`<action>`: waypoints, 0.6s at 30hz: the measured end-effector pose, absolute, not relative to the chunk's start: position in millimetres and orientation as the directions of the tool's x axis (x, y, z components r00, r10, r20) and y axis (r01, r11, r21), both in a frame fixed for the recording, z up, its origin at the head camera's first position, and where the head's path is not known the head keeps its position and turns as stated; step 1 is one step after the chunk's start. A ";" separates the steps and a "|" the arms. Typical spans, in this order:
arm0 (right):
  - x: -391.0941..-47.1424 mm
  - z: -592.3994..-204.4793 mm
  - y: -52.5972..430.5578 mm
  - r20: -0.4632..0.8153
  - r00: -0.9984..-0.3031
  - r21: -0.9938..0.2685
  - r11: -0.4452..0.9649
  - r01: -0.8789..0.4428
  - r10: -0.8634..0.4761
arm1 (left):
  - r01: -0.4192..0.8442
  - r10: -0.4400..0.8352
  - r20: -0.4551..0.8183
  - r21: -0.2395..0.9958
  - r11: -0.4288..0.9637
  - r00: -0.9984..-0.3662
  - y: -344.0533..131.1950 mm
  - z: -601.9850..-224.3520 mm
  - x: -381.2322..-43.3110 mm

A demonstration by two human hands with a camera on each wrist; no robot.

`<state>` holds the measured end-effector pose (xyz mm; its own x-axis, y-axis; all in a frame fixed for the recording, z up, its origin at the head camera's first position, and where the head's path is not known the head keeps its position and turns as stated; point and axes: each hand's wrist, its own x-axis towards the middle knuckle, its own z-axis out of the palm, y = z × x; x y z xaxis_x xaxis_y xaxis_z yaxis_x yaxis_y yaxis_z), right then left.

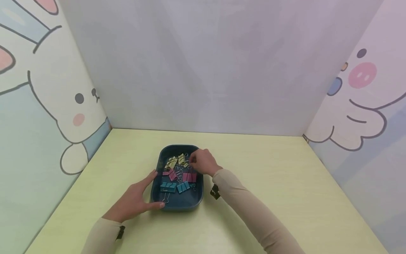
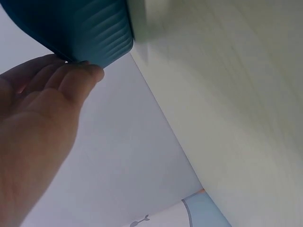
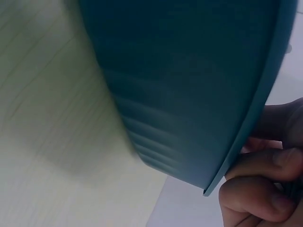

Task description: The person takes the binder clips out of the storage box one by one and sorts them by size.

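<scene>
Nearest are two pale sleeves (image 1: 245,208), each with a small dark object at the wrist, reaching in over a pale yellow worktop (image 1: 253,158). The left hand (image 1: 133,200) is spread wide, its thumb on the near edge of a dark blue tray (image 1: 181,208) and its fingers against the tray's left side, bracing it and not wrapped around anything. The tray sits on the middle of the worktop. Inside, toward the near end, lie blue binder clips (image 1: 168,187), one with its wire handles pointing at the near wall. Pink binder clips (image 1: 189,177) come next, across the middle, and yellow binder clips (image 1: 171,163) lie toward the far end. The right hand (image 1: 204,161) comes over the tray's right side near that end, fingers bent down among the wire handles; whether it pinches a clip, I cannot tell. Beyond stands a plain pale wall (image 1: 206,70), flanked by cartoon-printed side panels (image 1: 68,106).
</scene>
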<state>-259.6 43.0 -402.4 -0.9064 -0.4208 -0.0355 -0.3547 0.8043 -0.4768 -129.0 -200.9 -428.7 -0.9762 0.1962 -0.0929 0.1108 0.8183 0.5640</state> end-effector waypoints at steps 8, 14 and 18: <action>-256.9 -402.6 44.1 -0.038 -0.903 -0.535 0.772 -0.343 -0.427 | 0.077 0.182 -0.129 0.570 0.818 -0.975 -202.5 -429.1 -128.5; -256.7 -399.5 48.1 -0.047 -0.910 -0.601 0.739 -0.304 -0.412 | 0.074 0.179 -0.133 0.564 0.822 -0.975 -201.9 -428.7 -128.1; -259.0 -396.7 51.7 -0.060 -0.914 -0.635 0.721 -0.275 -0.402 | 0.065 0.175 -0.141 0.565 0.823 -0.974 -201.5 -427.7 -127.2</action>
<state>-259.0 51.7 -396.7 -0.9138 -0.4016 -0.0602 -0.2752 0.7214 -0.6355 -127.2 -201.5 -427.7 -0.9745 0.1745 -0.1413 0.0654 0.8226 0.5648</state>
